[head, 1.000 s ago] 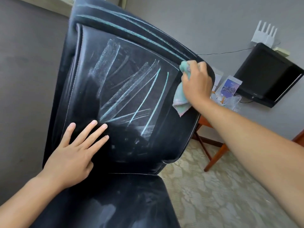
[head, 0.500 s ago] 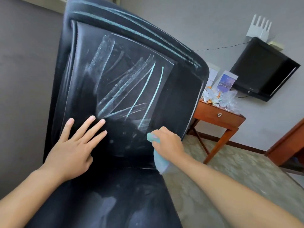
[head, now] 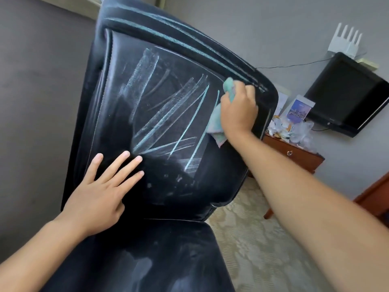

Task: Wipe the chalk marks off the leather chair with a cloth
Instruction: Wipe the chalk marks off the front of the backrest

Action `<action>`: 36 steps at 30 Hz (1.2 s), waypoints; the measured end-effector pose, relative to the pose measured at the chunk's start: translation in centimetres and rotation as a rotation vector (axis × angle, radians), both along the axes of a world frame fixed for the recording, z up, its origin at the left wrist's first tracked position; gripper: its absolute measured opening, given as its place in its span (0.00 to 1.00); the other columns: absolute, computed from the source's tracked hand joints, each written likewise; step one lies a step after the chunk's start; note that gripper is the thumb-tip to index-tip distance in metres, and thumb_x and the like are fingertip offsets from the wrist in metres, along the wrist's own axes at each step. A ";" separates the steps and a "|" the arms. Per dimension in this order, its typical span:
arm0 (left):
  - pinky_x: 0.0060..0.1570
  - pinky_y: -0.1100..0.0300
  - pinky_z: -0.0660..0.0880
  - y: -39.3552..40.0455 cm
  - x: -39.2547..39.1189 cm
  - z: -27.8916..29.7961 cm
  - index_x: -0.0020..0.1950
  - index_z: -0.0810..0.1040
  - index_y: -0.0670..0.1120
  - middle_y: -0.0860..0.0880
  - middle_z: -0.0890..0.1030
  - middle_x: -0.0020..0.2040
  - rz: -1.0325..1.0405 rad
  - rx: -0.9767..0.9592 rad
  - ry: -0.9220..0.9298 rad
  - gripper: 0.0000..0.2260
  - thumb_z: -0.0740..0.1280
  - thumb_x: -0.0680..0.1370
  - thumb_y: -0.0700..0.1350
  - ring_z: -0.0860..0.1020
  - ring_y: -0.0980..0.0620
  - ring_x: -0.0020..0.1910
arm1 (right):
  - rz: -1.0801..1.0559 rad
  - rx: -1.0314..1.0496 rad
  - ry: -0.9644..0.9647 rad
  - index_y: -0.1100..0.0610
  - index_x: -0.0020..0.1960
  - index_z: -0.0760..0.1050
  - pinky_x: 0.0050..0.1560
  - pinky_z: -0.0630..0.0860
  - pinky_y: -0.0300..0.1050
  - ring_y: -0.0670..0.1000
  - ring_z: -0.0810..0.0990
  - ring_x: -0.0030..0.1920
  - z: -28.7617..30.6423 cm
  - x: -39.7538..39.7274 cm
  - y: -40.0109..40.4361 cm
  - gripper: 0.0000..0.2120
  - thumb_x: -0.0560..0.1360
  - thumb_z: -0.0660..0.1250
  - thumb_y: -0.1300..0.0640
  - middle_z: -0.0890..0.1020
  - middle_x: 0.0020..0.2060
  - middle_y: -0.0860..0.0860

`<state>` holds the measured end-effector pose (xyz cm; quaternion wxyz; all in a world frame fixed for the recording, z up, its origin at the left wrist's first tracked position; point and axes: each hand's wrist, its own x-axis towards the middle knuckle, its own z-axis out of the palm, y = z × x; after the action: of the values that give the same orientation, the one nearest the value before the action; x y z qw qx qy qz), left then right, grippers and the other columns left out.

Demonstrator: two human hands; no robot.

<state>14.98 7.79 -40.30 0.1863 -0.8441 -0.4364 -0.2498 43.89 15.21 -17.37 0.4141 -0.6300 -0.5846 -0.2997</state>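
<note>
Cloth [head: 214, 121] gripped in right hand [head: 239, 111], left hand [head: 99, 194] flat.

One head-worn wide-angle view looks forward and down, close onto the chair back [head: 160, 127] and both forearms.

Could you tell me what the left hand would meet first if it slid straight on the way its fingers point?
The left hand lies flat on the chair back, fingers pointing up and right. Sliding on, it would probably meet the chalk marks first, just past the fingertips.
</note>
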 end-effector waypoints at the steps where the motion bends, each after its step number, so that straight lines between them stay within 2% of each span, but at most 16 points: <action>1: 0.80 0.35 0.40 0.0 0.1 0.0 0.77 0.75 0.47 0.47 0.62 0.84 0.001 -0.007 -0.003 0.44 0.79 0.60 0.42 0.56 0.43 0.84 | 0.021 0.012 0.015 0.57 0.61 0.77 0.42 0.70 0.47 0.59 0.78 0.44 -2.5 -0.6 -0.5 0.13 0.77 0.67 0.57 0.76 0.53 0.57; 3: 0.80 0.35 0.38 0.1 0.2 0.0 0.77 0.75 0.47 0.47 0.61 0.84 0.008 -0.023 0.001 0.44 0.80 0.60 0.42 0.55 0.43 0.84 | 0.063 -0.029 0.005 0.57 0.58 0.76 0.36 0.70 0.46 0.58 0.77 0.38 -8.4 -1.3 -2.1 0.12 0.75 0.70 0.60 0.75 0.49 0.57; 6: 0.80 0.35 0.38 -0.1 0.4 0.1 0.77 0.75 0.46 0.47 0.61 0.84 0.012 -0.014 0.000 0.44 0.80 0.59 0.42 0.54 0.43 0.84 | 0.108 -0.258 -0.022 0.50 0.52 0.67 0.29 0.73 0.48 0.59 0.74 0.31 -18.3 -1.7 -5.9 0.19 0.70 0.73 0.63 0.72 0.43 0.55; 8: 0.80 0.35 0.38 -0.2 0.5 0.1 0.77 0.75 0.47 0.47 0.61 0.84 0.011 -0.005 0.006 0.44 0.79 0.60 0.42 0.55 0.43 0.84 | 0.118 -0.444 0.003 0.49 0.50 0.65 0.30 0.72 0.49 0.59 0.72 0.31 -22.7 -1.7 -7.8 0.18 0.71 0.72 0.62 0.68 0.42 0.51; 10: 0.80 0.35 0.38 -0.2 0.3 0.2 0.77 0.74 0.47 0.47 0.61 0.84 0.014 -0.003 0.011 0.44 0.79 0.60 0.42 0.55 0.43 0.84 | 0.131 -0.596 0.034 0.49 0.51 0.68 0.35 0.72 0.50 0.58 0.73 0.34 -23.3 -1.5 -8.1 0.11 0.74 0.67 0.60 0.67 0.44 0.49; 11: 0.79 0.35 0.38 -0.2 0.2 0.2 0.77 0.74 0.47 0.47 0.61 0.84 0.017 -0.003 0.014 0.44 0.79 0.60 0.42 0.55 0.43 0.84 | 0.132 -0.647 -0.004 0.48 0.53 0.72 0.39 0.73 0.51 0.59 0.75 0.37 -22.4 -0.9 -8.1 0.09 0.75 0.66 0.58 0.70 0.45 0.49; 14: 0.79 0.35 0.38 -0.1 0.2 0.1 0.77 0.75 0.47 0.47 0.61 0.84 0.024 0.004 0.014 0.45 0.79 0.59 0.42 0.56 0.42 0.84 | 0.171 -0.726 -0.144 0.44 0.60 0.76 0.49 0.76 0.51 0.56 0.79 0.48 -17.4 1.4 -8.9 0.15 0.74 0.65 0.53 0.77 0.52 0.45; 18: 0.79 0.34 0.39 0.1 0.6 -0.1 0.77 0.75 0.46 0.46 0.61 0.84 0.023 0.008 0.001 0.44 0.79 0.59 0.42 0.56 0.42 0.83 | 0.134 -0.373 -0.171 0.43 0.60 0.76 0.47 0.77 0.52 0.57 0.80 0.50 -7.1 3.4 -9.0 0.16 0.73 0.69 0.52 0.79 0.51 0.46; 21: 0.79 0.34 0.39 0.1 0.5 -0.2 0.77 0.74 0.46 0.47 0.61 0.84 0.023 0.013 -0.001 0.44 0.79 0.59 0.42 0.57 0.42 0.83 | 0.077 -0.173 -0.134 0.46 0.63 0.78 0.48 0.74 0.49 0.57 0.79 0.52 1.8 3.0 -5.1 0.15 0.76 0.66 0.52 0.79 0.53 0.51; 24: 0.79 0.34 0.40 0.1 0.4 -0.2 0.77 0.74 0.47 0.47 0.60 0.84 0.020 0.001 0.005 0.45 0.79 0.60 0.42 0.56 0.42 0.84 | 0.033 -0.053 -0.121 0.48 0.61 0.78 0.45 0.68 0.46 0.57 0.77 0.52 5.5 1.3 -1.2 0.14 0.77 0.64 0.54 0.78 0.54 0.52; 27: 0.79 0.33 0.41 0.2 0.3 -0.2 0.77 0.74 0.47 0.47 0.61 0.84 0.019 0.012 0.003 0.44 0.79 0.60 0.42 0.56 0.42 0.84 | 0.039 0.054 -0.036 0.54 0.59 0.79 0.44 0.70 0.48 0.58 0.79 0.48 1.4 -1.3 1.0 0.14 0.75 0.66 0.57 0.77 0.54 0.55; 30: 0.80 0.34 0.41 0.4 0.2 -0.1 0.77 0.74 0.47 0.47 0.61 0.84 0.017 -0.009 0.005 0.44 0.79 0.60 0.42 0.56 0.43 0.84 | 0.052 0.087 0.012 0.53 0.55 0.77 0.38 0.71 0.47 0.57 0.76 0.41 -6.2 -2.8 -0.5 0.12 0.72 0.68 0.60 0.75 0.49 0.55; 32: 0.80 0.34 0.40 0.4 0.4 0.0 0.77 0.74 0.47 0.47 0.60 0.84 0.024 -0.018 0.006 0.44 0.79 0.60 0.42 0.55 0.43 0.84 | 0.079 -0.105 -0.025 0.50 0.53 0.73 0.37 0.73 0.48 0.56 0.74 0.39 -12.5 -3.0 -3.4 0.11 0.73 0.66 0.61 0.71 0.46 0.53; 36: 0.80 0.35 0.39 0.2 0.3 -0.2 0.77 0.74 0.48 0.48 0.60 0.85 0.014 -0.019 0.014 0.44 0.79 0.60 0.42 0.54 0.43 0.84 | 0.082 -0.785 -0.082 0.51 0.52 0.73 0.44 0.73 0.52 0.60 0.76 0.45 -23.9 -2.5 -9.0 0.09 0.75 0.60 0.61 0.67 0.46 0.49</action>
<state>15.24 7.94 -40.47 0.1833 -0.8444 -0.4434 -0.2385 41.35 6.24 -41.32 0.1298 -0.7041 -0.6954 -0.0616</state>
